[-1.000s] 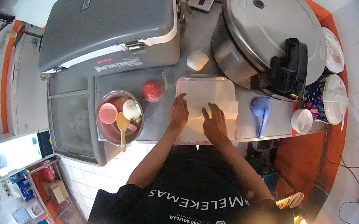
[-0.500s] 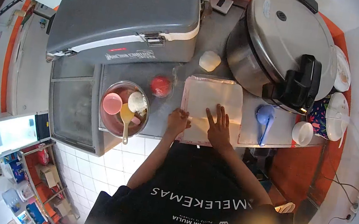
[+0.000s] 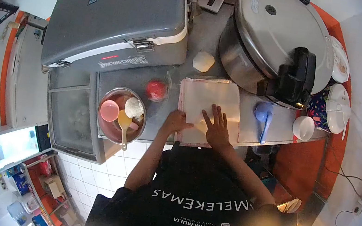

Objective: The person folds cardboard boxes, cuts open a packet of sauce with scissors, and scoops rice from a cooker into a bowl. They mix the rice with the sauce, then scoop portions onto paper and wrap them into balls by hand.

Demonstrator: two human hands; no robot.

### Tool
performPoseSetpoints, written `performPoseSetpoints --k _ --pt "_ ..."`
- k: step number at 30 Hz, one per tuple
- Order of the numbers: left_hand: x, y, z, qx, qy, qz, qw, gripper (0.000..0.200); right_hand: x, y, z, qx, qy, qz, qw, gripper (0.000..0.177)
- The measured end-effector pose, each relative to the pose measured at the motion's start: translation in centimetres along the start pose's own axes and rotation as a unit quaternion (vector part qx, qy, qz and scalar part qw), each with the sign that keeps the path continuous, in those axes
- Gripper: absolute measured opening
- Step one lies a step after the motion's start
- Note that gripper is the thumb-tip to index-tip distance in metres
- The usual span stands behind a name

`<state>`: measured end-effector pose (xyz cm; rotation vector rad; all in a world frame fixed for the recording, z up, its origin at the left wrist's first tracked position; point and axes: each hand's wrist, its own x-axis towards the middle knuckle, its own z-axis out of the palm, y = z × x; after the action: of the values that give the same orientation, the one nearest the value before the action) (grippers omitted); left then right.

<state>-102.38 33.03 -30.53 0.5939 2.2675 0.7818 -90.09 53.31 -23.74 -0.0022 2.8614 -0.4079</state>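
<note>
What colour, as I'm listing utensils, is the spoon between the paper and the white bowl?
The spoon is blue, best seen in the head view.

Grey worktop (image 3: 162, 110), crossing the centre of the frame. Directly on it: at upper left, a closed grey cooler box (image 3: 123, 11); at upper centre, a small scale (image 3: 210, 3) and, below it, a whitish rounded lump (image 3: 203, 62); at upper right, a large lidded steel cooker (image 3: 248, 55). Left of centre, a red round bundle (image 3: 156, 90) near a metal bowl (image 3: 109, 130). At centre, pale sheets (image 3: 221, 95) lie flat. Right of centre, a blue scoop (image 3: 263, 113) and a white bowl (image 3: 303, 128), apart.
</note>
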Motion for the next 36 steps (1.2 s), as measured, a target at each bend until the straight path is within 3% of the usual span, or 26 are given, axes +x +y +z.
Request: performPoseSetpoints --k 1,3,4,7,9,11,12,15,16,19,20,23,24,29,33,36 --pt "2.4 -2.1 1.5 0.048 0.049 0.032 0.997 0.051 0.0 0.2 0.2 -0.005 0.007 -0.004 1.000 0.084" --pt "5.8 0.2 -0.5 0.068 0.103 0.017 0.992 0.050 0.1 0.4 0.3 0.003 0.024 -0.011 1.000 0.085" --pt "6.6 3.7 -3.0 0.039 0.107 -0.030 0.993 0.049 0.0 0.4 0.3 0.016 0.032 -0.013 0.999 0.085" --pt "9.4 3.0 -3.7 -0.082 0.145 0.077 0.983 0.054 0.1 0.5 0.4 0.032 0.029 -0.014 0.999 0.083" --pt "9.9 3.7 -4.1 0.095 0.082 0.098 0.987 0.039 0.3 0.8 0.2 0.029 0.024 -0.010 0.999 0.082" --pt "9.1 5.2 -4.3 0.315 0.055 0.083 0.944 0.033 0.2 0.8 0.1 0.022 0.016 -0.014 1.000 0.081" --pt "8.8 8.8 -6.1 0.317 -0.036 0.055 0.946 0.032 0.3 0.9 0.2 0.012 0.013 -0.012 1.000 0.079" --pt "12.6 8.5 -3.8 0.217 -0.077 0.222 0.947 0.026 0.4 0.9 -0.2 0.007 0.009 -0.014 1.000 0.077" --pt "12.5 8.3 -2.9 0.142 -0.005 0.257 0.956 0.023 0.3 0.9 0.0 0.004 0.015 -0.015 1.000 0.077" --pt "11.3 8.5 -3.1 0.097 0.000 0.261 0.961 0.033 0.5 1.2 0.3 -0.007 0.019 -0.017 1.000 0.075" --pt "11.5 6.1 -0.9 0.035 0.047 0.306 0.950 0.026 0.4 1.2 0.1 -0.009 0.011 -0.016 1.000 0.074" --pt "6.2 10.0 -2.2 0.121 0.025 0.239 0.963 0.023 -0.1 0.6 -0.4 -0.001 -0.015 -0.012 1.000 0.070" --pt "5.5 9.5 -1.3 0.119 0.052 0.260 0.957 0.024 0.1 0.8 -0.7 0.000 -0.020 -0.012 1.000 0.069" --pt "2.2 8.2 1.3 0.122 0.165 0.313 0.927 0.031 -0.4 1.9 0.9 0.031 0.076 -0.046 0.996 0.053" --pt "0.7 7.7 2.6 0.103 0.154 0.287 0.940 0.034 0.3 2.3 -2.7 0.102 0.177 -0.094 0.975 0.036" --pt "-0.1 7.6 2.6 0.133 0.152 0.250 0.947 0.041 0.6 3.6 -1.4 0.140 0.111 -0.006 0.984 0.044"
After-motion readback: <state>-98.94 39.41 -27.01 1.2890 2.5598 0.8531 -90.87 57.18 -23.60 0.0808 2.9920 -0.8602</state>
